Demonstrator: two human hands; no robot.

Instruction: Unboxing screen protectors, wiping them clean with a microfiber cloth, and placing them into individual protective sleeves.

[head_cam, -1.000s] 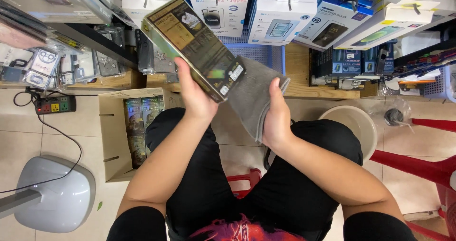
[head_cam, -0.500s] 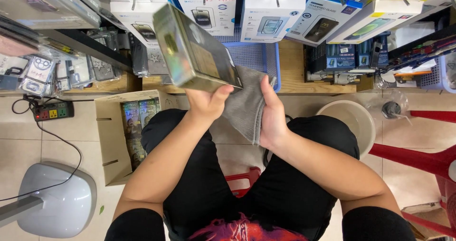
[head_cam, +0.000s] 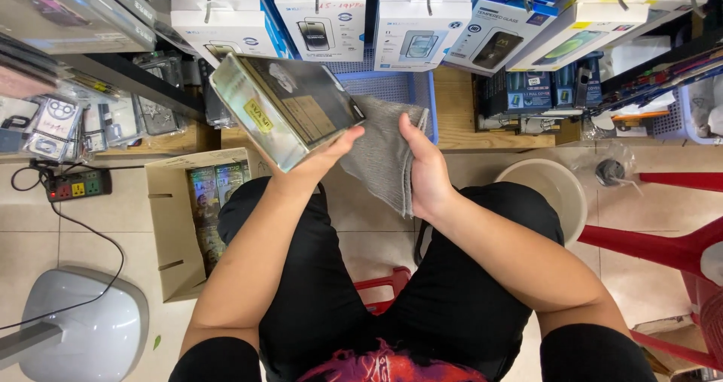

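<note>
My left hand (head_cam: 320, 160) holds a flat, shiny rectangular product box (head_cam: 286, 107) from below, tilted with its dark printed face up and a yellow sticker on its side. My right hand (head_cam: 425, 167) grips a grey cloth (head_cam: 380, 156) that hangs folded between the two hands, its upper edge touching the box's right end. Both hands are raised above my lap; I sit in black clothes on a red stool (head_cam: 380, 284).
An open cardboard carton (head_cam: 169, 224) of similar boxes stands on the tiled floor at my left. Shelves of boxed phone accessories (head_cam: 422, 28) fill the top. A white bucket (head_cam: 550, 186), red plastic stools (head_cam: 663, 239), a power strip (head_cam: 75, 186) and a grey fan base (head_cam: 83, 329) surround me.
My left hand has turned the box and moved it left and lower, so more of its side edge shows. The cloth in my right hand stays against the box's end.
</note>
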